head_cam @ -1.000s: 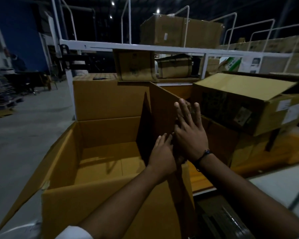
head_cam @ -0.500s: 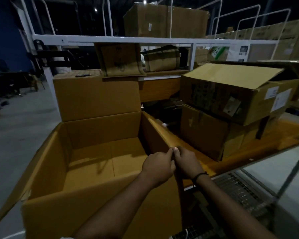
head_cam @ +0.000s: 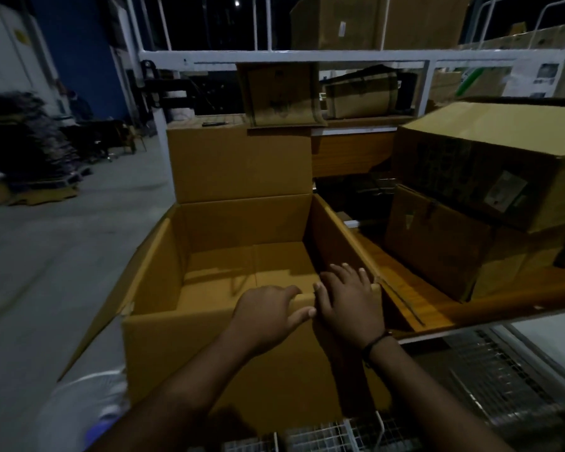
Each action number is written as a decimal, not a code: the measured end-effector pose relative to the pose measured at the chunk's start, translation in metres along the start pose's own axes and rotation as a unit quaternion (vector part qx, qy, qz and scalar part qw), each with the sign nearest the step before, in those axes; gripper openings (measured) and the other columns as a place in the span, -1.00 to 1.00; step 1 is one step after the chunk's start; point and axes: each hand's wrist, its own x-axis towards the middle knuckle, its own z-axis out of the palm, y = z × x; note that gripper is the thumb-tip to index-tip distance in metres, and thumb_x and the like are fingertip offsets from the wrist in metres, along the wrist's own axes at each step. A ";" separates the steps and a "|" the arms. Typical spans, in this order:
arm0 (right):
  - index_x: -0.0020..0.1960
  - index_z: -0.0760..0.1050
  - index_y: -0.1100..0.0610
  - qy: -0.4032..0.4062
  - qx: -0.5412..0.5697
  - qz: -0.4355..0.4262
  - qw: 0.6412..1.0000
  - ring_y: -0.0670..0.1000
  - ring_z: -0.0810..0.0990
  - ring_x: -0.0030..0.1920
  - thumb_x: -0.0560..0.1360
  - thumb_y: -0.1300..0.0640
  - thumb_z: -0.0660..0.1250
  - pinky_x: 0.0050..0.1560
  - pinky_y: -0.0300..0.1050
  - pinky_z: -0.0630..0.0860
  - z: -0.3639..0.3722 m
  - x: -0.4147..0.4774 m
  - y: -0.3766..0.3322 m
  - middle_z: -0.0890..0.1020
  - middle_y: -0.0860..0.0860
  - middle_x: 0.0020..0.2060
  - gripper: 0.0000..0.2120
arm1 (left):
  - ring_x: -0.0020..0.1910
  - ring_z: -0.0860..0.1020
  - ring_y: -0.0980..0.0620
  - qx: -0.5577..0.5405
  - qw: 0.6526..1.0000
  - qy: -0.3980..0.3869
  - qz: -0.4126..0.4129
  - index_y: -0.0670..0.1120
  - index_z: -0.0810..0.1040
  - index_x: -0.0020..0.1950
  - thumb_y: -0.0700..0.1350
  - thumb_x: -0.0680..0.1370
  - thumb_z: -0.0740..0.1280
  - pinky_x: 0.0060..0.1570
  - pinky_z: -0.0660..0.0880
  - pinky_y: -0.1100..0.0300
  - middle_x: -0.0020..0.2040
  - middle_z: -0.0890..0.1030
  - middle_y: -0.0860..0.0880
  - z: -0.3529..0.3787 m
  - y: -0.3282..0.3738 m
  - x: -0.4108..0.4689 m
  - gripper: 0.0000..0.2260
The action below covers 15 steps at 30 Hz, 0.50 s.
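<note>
where the box sits: the open box point(head_cam: 209, 347) stands just below me, mouth up, nothing visible on its floor.
left hand: my left hand point(head_cam: 268, 316) clasps the box's near rim, fingers hooked over into the inside, thumb laid along the outside face.
right hand: my right hand point(head_cam: 349, 305) lies flat over the box's near right corner, fingers spread and straight, grasping nothing.
why held so: i judge the left hand steadies the near wall while the right presses the right flap point(head_cam: 402, 288) outward, so the mouth is wide for loading.
other flap: the left flap point(head_cam: 111, 305) splays out from the box's left side.
around the box: a closed carton point(head_cam: 238, 161) stands against its far wall; stacked cartons point(head_cam: 486, 177) sit to its right on a wooden board point(head_cam: 437, 305).
hidden: my left fingertips are out of sight inside the rim; my forearms cover the box's lower front.
hard to make out: a pale round shape point(head_cam: 88, 402) beside the box's near left corner is too blurred to name; the light is dim.
</note>
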 end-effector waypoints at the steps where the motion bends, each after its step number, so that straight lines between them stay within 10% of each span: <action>1: 0.45 0.43 0.00 -0.005 0.013 -0.021 1.000 0.03 0.21 0.57 0.70 -0.15 -0.01 0.61 0.13 -0.11 0.004 -0.004 -0.012 0.41 0.01 0.50 -0.54 | 0.06 0.59 0.07 0.000 1.000 0.010 -0.013 0.13 0.43 0.46 0.46 0.59 0.03 -0.02 0.57 0.07 0.17 0.65 0.07 -0.002 -0.010 -0.010 -0.39; 15: 0.48 0.31 -0.01 -0.011 -0.004 -0.156 0.988 0.11 0.38 0.40 0.62 -0.20 0.08 0.54 0.28 0.08 0.051 -0.034 -0.131 0.50 0.03 0.33 -0.51 | 0.37 0.34 0.08 0.005 0.991 0.078 -0.104 0.19 0.27 0.54 0.46 0.53 0.17 0.41 0.25 0.06 0.40 0.41 0.12 -0.014 -0.106 -0.105 -0.36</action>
